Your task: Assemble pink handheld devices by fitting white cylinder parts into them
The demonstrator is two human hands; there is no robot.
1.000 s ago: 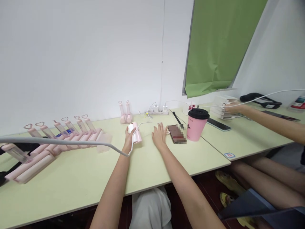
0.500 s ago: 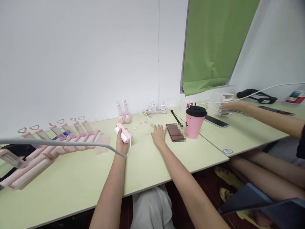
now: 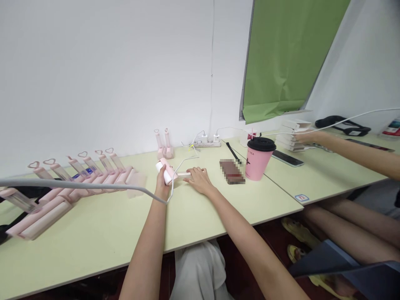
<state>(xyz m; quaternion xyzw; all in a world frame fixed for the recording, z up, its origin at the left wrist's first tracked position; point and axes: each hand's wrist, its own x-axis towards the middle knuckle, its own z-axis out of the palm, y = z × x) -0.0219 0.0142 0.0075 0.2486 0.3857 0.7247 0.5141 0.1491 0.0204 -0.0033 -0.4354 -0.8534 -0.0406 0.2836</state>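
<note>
My left hand (image 3: 161,183) is wrapped around a pink-and-white roller-like device (image 3: 166,170), held just above the table. A slim, pale handle (image 3: 183,174) sticks out from its right side. My right hand (image 3: 199,180) has its fingers closed over the far end of that handle, palm down; the fingertips are partly hidden. In front of the device hangs a white cable (image 3: 170,196). Several similar pink devices (image 3: 103,177) with clear stems and heart-shaped loops lie in a row at the left. Two more devices (image 3: 164,152) stand by the wall.
A phone (image 3: 231,171) and a pink cup (image 3: 258,164) with a black lid stand right of my hands. Behind them are a black strap (image 3: 233,153) and a power strip (image 3: 208,144). A co-worker's arm (image 3: 346,150) reaches to stacked white boxes (image 3: 290,135).
My right hand has moved left from the table near the phone and closed on the device's handle. The device has turned slightly in my left hand. The view has shifted a little.
</note>
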